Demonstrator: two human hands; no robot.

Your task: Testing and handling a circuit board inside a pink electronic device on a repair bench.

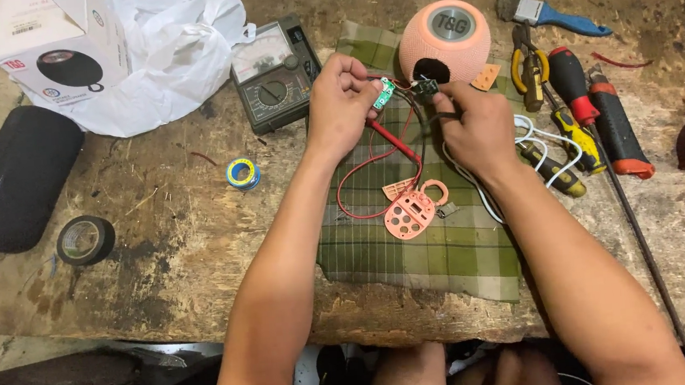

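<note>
Two hands on the boards, speaker shell already open

Landmark: the pink round speaker [443, 39] at the far edge of the green plaid cloth [422, 268].

Progress, as judged from the layout:
- Speaker is opened. Its pink button plate [412, 211] lies loose on the cloth, well nearer you than the speaker, with a small ribbed pink piece just beside it.
- Your left hand [341, 103] pinches a small green circuit board [384, 93] just left of the speaker's dark opening.
- Your right hand [476, 125] is closed around a second small dark board [425, 87] right at that opening, with a dark lead under the fingers. Whether a tip touches the board, you cannot tell from here.
- Red wires [366, 178] loop from the boards down toward the button plate; both boards look tethered to the shell.
- Analog multimeter [274, 74] sits left of the speaker, touching the cloth corner. Reassembly looks undone: plate off, boards out.

Room and edges:
- Right of the speaker is crowded: pliers [527, 68], red-handled screwdrivers [610, 122], a white cable [546, 140] close by your right wrist, brush [544, 12] beyond.
- Left of the speaker, past the meter: white plastic bag [160, 52] and box; nearer you, solder spool [242, 173], tape roll [84, 240], black cylinder speaker [12, 182].
- Bare wood between spool and cloth offers the freest space.
- Cloth overhangs the near bench edge; the button plate sits short of it.
</note>
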